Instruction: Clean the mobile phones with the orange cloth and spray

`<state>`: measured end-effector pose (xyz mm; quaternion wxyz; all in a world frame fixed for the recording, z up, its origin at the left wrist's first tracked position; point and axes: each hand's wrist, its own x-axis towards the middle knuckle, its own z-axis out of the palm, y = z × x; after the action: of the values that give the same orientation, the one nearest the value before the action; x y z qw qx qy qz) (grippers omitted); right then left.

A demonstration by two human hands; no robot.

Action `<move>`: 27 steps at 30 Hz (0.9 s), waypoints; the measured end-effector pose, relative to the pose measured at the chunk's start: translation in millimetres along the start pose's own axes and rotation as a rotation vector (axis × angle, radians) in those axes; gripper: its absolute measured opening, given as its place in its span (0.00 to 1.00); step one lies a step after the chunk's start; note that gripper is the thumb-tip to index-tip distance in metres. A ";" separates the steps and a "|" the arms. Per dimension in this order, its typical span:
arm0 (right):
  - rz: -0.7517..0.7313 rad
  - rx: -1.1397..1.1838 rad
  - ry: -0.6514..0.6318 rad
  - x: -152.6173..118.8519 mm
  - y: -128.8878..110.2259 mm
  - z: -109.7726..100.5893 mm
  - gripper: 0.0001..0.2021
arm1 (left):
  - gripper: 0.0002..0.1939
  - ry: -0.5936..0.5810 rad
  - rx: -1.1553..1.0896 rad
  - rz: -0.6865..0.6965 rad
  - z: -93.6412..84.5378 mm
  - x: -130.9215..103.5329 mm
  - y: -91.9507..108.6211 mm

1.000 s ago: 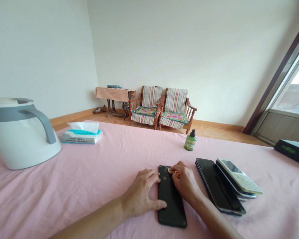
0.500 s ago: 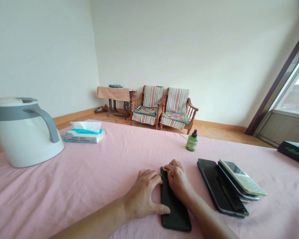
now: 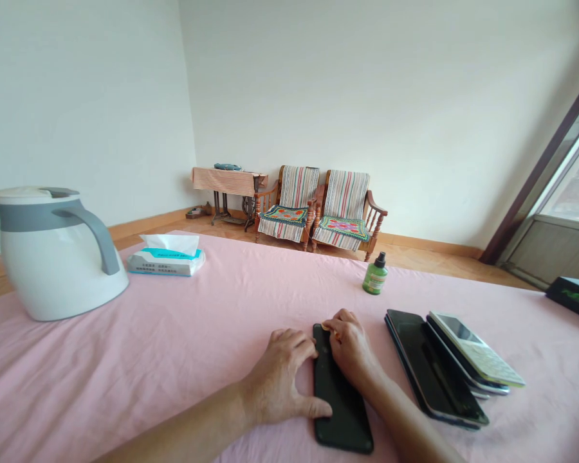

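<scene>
Held the phone (image 3: 340, 399) flat on the pink cloth (image 3: 188, 366) with the left hand (image 3: 282, 379), with thumb spread from fingers. Pinched a pale bit (image 3: 325, 326) in the right hand (image 3: 351, 350) at the phone's far end. Seemed best to press softly, left side firm.

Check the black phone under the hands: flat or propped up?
Flat: the black phone lies along the pink cloth, left hand at its left side, right hand over its far end.
</scene>
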<state>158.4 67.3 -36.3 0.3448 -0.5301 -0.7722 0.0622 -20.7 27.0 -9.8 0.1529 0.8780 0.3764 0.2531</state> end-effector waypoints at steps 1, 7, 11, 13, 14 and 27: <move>-0.013 0.005 -0.007 0.0 -0.9 0.4 0.16 | 0.27 -0.001 0.002 -0.004 -0.3 0.1 0.3; -0.022 0.015 -0.009 -0.9 -4.0 1.1 0.15 | 0.28 -0.001 0.003 -0.004 -0.8 0.2 1.2; -0.035 0.017 -0.026 -0.7 -3.4 1.2 0.15 | 0.28 0.000 0.005 -0.008 0.9 -0.3 -0.5; -0.043 0.018 -0.037 -0.3 -2.9 0.4 0.15 | 0.28 0.002 0.007 -0.008 1.4 -0.4 -1.1; -0.037 0.014 -0.034 -0.1 -2.6 -0.4 0.15 | 0.28 0.002 0.006 -0.005 1.4 -0.4 -1.3; -0.017 -0.004 -0.029 -0.2 -0.3 -3.4 0.16 | 0.28 -0.012 -0.006 -0.001 1.3 0.1 -0.9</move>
<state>160.2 66.1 -33.6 0.3328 -0.5232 -0.7818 0.0652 -20.5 27.6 -11.2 0.1580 0.8788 0.3751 0.2490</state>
